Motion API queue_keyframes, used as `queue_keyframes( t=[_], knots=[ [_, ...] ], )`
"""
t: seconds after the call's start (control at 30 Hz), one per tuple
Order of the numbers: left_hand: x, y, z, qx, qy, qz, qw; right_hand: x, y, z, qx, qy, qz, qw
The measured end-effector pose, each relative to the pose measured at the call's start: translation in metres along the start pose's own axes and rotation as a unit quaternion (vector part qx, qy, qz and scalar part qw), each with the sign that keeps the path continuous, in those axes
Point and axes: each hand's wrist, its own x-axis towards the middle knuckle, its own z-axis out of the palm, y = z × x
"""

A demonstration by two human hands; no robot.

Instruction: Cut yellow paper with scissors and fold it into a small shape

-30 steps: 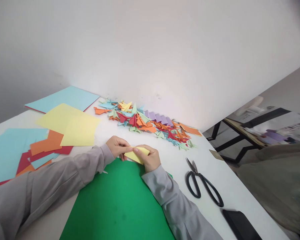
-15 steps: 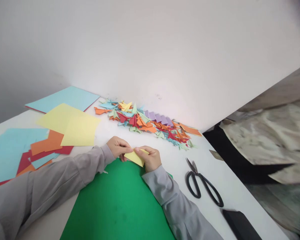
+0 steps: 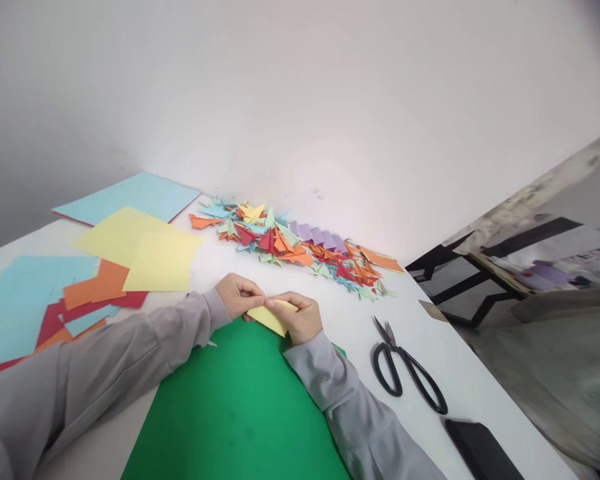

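Observation:
A small piece of yellow paper [image 3: 273, 317] is held between my two hands, just over the far end of a green sheet [image 3: 240, 400]. My left hand [image 3: 237, 295] pinches its left upper edge, with the thumb meeting the other hand's fingertips. On the right side, my right hand [image 3: 300, 316] grips it with the thumb on top and the fingers curled behind. Part of the yellow paper is hidden by the fingers, so its folds cannot be made out fully.
Folded paper shapes [image 3: 280, 243] in many colours lie heaped along the wall. Open black-handled scissors [image 3: 391, 347] and a black flat object [image 3: 480, 450] rest at right. Yellow sheets [image 3: 155, 257], orange pieces [image 3: 97, 285] and light blue sheets [image 3: 125, 197] lie at left.
My hands stay nearly in place, the left fingertips shifting slightly right along the yellow paper. At the far right, beyond the table, a blurred pale cloth has moved, uncovering a black frame.

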Motion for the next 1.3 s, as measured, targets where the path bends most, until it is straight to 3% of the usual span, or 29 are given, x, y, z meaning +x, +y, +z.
queue_keyframes(
  t=[0.13, 0.73, 1.0, 1.3],
  knots=[
    [-0.001, 0.0, 0.0, -0.001, -0.002, 0.009, 1.0, -0.001, -0.001, 0.0, -0.008, -0.01, 0.021, 1.0],
    [0.002, -0.005, -0.002, -0.008, 0.0, -0.001, 1.0, 0.005, 0.009, -0.001, 0.06, 0.049, 0.014, 0.997],
    [0.003, 0.001, -0.002, -0.029, 0.037, -0.024, 0.999, 0.002, 0.005, 0.0, 0.008, 0.011, 0.0, 1.0],
    [0.006, -0.005, -0.004, -0.022, 0.015, -0.019, 0.999, 0.002, 0.003, -0.001, 0.001, 0.008, -0.016, 1.0]
  ],
)
